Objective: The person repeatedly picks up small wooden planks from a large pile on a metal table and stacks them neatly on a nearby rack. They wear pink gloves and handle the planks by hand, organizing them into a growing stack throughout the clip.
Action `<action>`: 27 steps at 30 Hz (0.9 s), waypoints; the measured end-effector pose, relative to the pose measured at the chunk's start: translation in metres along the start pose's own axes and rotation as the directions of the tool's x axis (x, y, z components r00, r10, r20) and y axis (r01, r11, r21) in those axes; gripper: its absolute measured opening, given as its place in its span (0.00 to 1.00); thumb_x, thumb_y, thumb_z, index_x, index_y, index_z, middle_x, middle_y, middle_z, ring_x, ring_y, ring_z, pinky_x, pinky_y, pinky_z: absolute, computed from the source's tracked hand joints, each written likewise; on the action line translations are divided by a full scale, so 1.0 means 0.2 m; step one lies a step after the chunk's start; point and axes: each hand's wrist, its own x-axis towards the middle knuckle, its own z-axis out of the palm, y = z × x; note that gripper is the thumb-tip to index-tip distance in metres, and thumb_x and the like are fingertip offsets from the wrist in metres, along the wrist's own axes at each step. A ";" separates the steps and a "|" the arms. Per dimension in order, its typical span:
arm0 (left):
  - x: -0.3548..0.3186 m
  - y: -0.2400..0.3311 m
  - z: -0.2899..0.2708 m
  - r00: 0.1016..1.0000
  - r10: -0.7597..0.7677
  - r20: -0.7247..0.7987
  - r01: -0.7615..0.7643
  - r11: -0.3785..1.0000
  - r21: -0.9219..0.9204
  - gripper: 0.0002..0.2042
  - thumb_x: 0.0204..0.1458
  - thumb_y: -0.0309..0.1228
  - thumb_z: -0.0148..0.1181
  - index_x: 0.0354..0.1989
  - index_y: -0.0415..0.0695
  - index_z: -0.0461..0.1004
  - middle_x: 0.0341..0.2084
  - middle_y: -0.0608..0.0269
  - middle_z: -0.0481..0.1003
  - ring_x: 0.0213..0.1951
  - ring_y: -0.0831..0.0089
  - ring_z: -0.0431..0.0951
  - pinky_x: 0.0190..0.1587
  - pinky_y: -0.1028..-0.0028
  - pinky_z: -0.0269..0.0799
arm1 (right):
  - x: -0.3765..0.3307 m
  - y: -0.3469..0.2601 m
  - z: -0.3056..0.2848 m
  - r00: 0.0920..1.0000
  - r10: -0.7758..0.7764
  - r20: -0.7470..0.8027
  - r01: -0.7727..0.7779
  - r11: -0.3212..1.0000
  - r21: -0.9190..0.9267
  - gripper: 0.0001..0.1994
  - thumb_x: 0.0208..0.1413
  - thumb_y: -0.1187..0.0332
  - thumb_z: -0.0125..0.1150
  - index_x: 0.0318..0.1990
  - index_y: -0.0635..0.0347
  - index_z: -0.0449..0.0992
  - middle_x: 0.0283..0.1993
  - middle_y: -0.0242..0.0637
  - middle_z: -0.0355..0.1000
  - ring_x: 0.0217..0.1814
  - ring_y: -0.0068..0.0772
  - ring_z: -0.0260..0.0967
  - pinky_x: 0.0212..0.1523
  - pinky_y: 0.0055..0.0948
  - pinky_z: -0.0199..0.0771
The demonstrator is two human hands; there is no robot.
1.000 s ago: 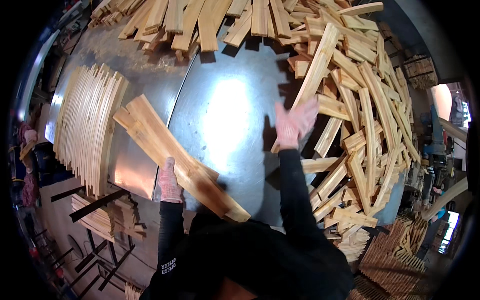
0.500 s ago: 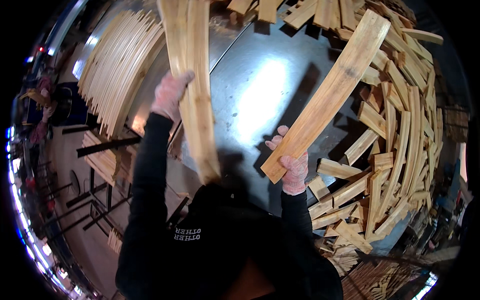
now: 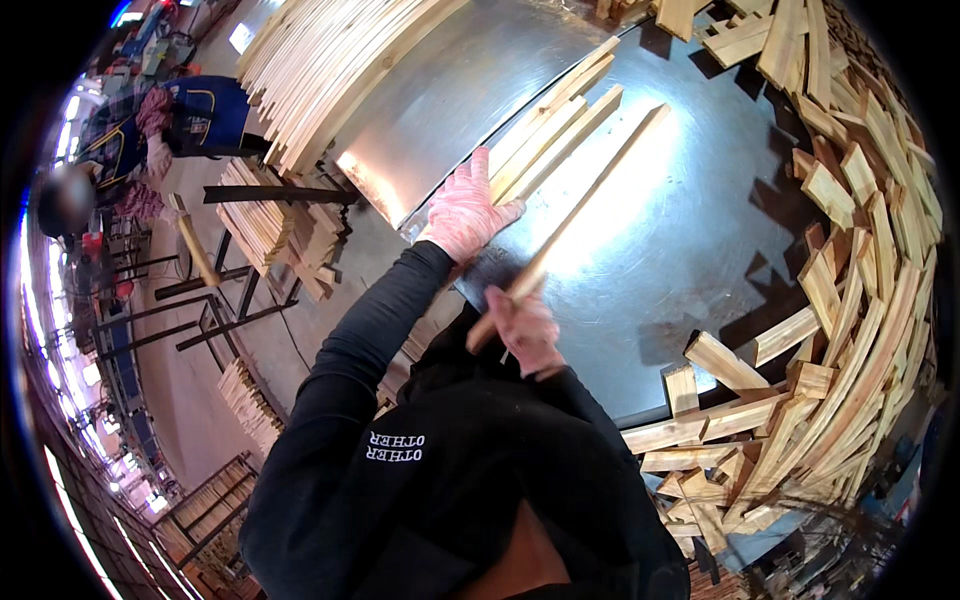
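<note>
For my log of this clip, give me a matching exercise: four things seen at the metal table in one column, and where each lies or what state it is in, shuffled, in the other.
Things:
1. left hand
2. right hand
3. neat stack of slats
4. loose pile of wood pieces

Places or states:
A. heaped along the table's right side
B. pressed flat on a few slats
C. gripping the near end of a long strip
D. laid in order on the table's far left

Pairs: 1-B, 2-C, 3-D, 4-A
</note>
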 end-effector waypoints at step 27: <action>-0.09 -0.22 0.05 0.996 0.077 -0.052 -0.079 0.996 -0.035 0.56 0.40 0.61 0.69 0.72 0.42 0.48 0.67 0.42 0.58 0.66 0.44 0.61 0.65 0.51 0.59 | 1.24 -0.32 -1.55 0.633 -0.174 -0.755 0.287 0.958 0.020 0.36 0.59 0.44 0.57 0.65 0.64 0.64 0.58 0.52 0.73 0.62 0.53 0.70 0.62 0.40 0.67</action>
